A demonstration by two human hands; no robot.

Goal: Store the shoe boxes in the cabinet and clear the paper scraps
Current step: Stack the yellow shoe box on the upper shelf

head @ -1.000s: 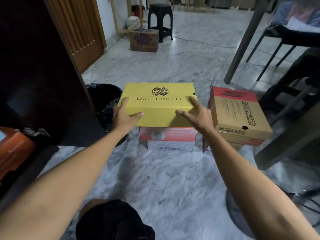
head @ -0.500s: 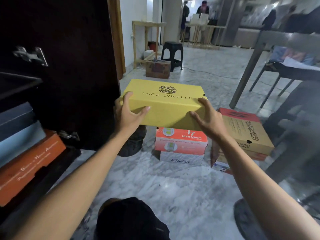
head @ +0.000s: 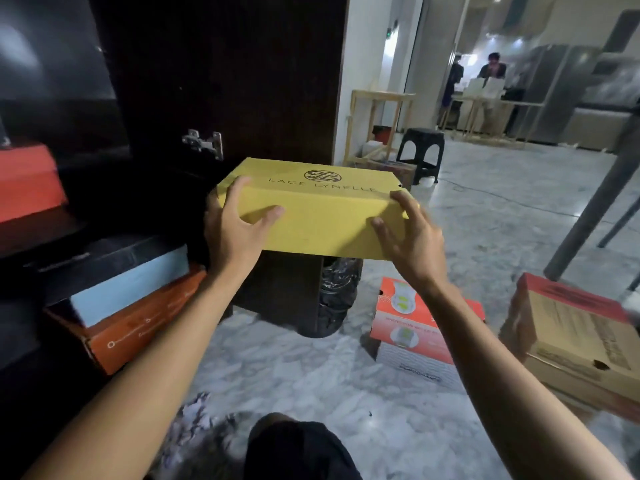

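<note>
A yellow LACE LYNELLE shoe box (head: 322,216) hangs in the air in front of the open dark cabinet door (head: 225,74). My left hand (head: 232,230) grips its left end, fingers over the lid and thumb on the front. My right hand (head: 412,244) holds its right end the same way. Inside the cabinet (head: 41,237) lie a black-and-blue box (head: 117,282) on an orange box (head: 138,320), with a red box (head: 27,181) on the shelf above. A red-and-white box (head: 408,327) and a brown box with a red lid (head: 575,334) stand on the floor at right. Crumpled paper scraps (head: 194,417) lie near my knee.
A bin with a black liner (head: 336,296) stands behind the cabinet door's lower edge. A grey table leg (head: 595,209) slants at right. A black stool (head: 420,154) and a wooden frame (head: 374,126) stand farther back. Two people are at a distant table (head: 485,102).
The yellow box has come up off the red-and-white box and moved left toward the cabinet, held in both hands. The view has turned left, showing more of the cabinet's shelves.
</note>
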